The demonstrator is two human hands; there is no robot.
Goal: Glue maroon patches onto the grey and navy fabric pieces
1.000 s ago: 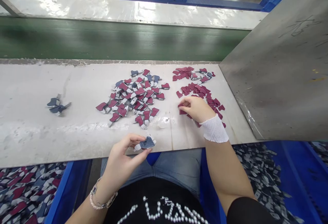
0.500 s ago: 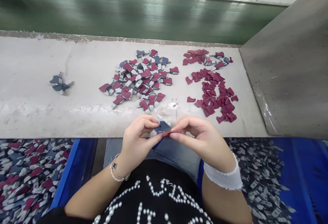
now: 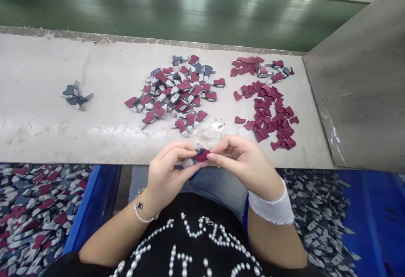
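Note:
Near the table's front edge, my left hand (image 3: 172, 167) is closed on a small grey and dark blue plastic part (image 3: 190, 161), pinched between thumb and fingers. A thin maroon piece (image 3: 202, 155) lies over the blue face of that part. The thumb and forefinger of my right hand (image 3: 240, 161) pinch the maroon piece at its right end. Beyond my hands sits a pile of grey parts with maroon or blue faces (image 3: 185, 85). Loose maroon pieces (image 3: 264, 118) are spread to the right of that pile.
Two blue-faced parts (image 3: 76, 95) lie on the pale table (image 3: 107, 142) at left. A small round clear item (image 3: 215, 130) is just past my hands. A metal panel (image 3: 357, 87) stands at right. Blue bins (image 3: 90, 209) of parts flank my lap.
The maroon piece has moved from beside the part's lower edge onto its blue face. My right hand has come up and slightly left with it. The camera view has shifted a little.

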